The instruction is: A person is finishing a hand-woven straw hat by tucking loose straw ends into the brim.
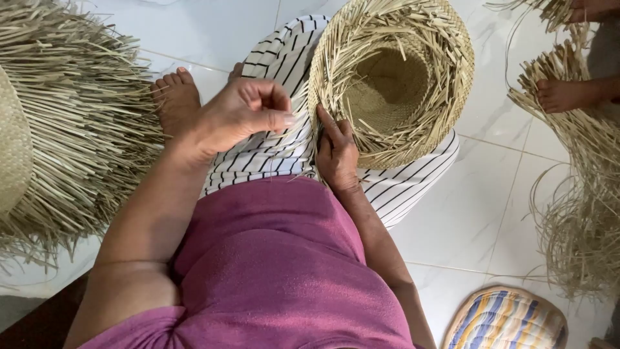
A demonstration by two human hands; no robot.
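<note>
Pinching a thin straw strip [298, 111] tight, left hand [242, 116] pulls while right hand [336, 152] presses the hat [391, 81] — too hard a tug could snap it.

Glossy white tiled floor [478, 213], brightly lit.

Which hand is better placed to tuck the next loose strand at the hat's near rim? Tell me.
Probably the right hand: its fingers already rest on the woven straw hat at the rim. The left hand is closed beside it, apparently pinching a strand.
</note>
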